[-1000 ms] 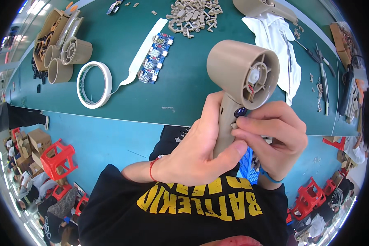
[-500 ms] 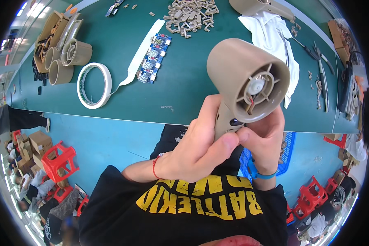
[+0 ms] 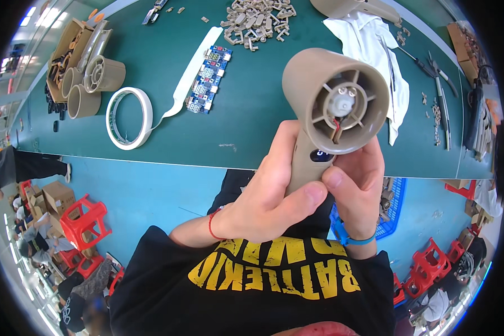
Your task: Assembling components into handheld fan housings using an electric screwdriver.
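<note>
Both my hands hold a beige handheld fan (image 3: 302,84) above the table's near edge. Its round, open end faces me and shows a ribbed ring, a pale motor and thin red and dark wires inside. My left hand (image 3: 269,193) wraps the handle from the left, thumb along its front. My right hand (image 3: 355,185) closes on the handle from the right, its thumb tip beside the left thumb. A small dark display with a lit mark sits on the handle just under the fan head. The fingers behind the handle are partly hidden.
On the green table (image 3: 168,126) are a roll of white tape (image 3: 113,115), several blue circuit boards (image 3: 208,78), a pile of small beige parts (image 3: 255,22), beige fan housings (image 3: 103,75), a white cloth (image 3: 361,36) and pliers (image 3: 442,73). A blue basket (image 3: 395,210) stands below.
The fan has tilted so its open end faces me more squarely, bringing the motor and the handle display further into view. Both hands keep their hold, and my right thumb has shifted slightly.
</note>
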`<state>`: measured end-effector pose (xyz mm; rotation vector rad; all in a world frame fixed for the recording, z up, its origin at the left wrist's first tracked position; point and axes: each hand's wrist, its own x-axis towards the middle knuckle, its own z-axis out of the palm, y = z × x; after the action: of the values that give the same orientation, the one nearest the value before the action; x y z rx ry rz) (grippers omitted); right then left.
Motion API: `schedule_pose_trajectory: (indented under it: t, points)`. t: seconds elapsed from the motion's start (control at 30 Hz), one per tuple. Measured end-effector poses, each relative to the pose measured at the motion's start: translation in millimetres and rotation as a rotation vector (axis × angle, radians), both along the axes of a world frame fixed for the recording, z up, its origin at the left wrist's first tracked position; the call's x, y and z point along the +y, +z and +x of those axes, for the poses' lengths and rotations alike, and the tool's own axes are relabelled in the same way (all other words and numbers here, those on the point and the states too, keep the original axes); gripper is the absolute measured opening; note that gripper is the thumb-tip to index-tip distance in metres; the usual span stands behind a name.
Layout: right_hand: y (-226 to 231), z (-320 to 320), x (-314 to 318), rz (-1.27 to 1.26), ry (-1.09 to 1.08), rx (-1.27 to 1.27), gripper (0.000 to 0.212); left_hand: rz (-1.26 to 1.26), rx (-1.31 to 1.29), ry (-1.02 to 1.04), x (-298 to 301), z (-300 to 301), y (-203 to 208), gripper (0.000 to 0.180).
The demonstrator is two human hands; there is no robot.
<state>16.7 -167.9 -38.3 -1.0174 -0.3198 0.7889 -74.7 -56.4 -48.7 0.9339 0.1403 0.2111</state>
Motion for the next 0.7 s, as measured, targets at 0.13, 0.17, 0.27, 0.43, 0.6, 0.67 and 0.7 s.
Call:
schedule_pose_trajectory:
  t: [0.13, 0.17, 0.27, 0.43, 0.6, 0.67, 0.7]
  points:
    - [-3, -2, 2, 0.028, -0.012, -0.005, 0.049, -0.102, -0.008, -0.018, -1, 0, 0, 0.048]
    - [-3, -3, 3, 0.027, -0.021, 0.024, 0.05, -0.102, -0.007, -0.019, -1, 0, -1, 0.048]
    - [-2, -8, 4, 0.026, -0.051, 0.089, 0.049, -0.054, -0.021, -0.039, -3, 0, -5, 0.048]
    - [-2, -11, 8, -0.02, -0.097, 0.02, 0.047, -0.044, 0.004, -0.029, -4, -1, -7, 0.046]
    - [-1, -8, 5, -0.025, -0.028, -0.005, 0.043, -0.12, 0.042, -0.049, 1, 0, -4, 0.043]
    - [-2, -8, 5, -0.014, -0.024, -0.008, 0.043, -0.092, 0.033, -0.067, 2, 1, -4, 0.041]
    - [-4, -8, 5, -0.005, -0.02, -0.01, 0.043, -0.133, 0.052, -0.051, 2, 2, -3, 0.04]
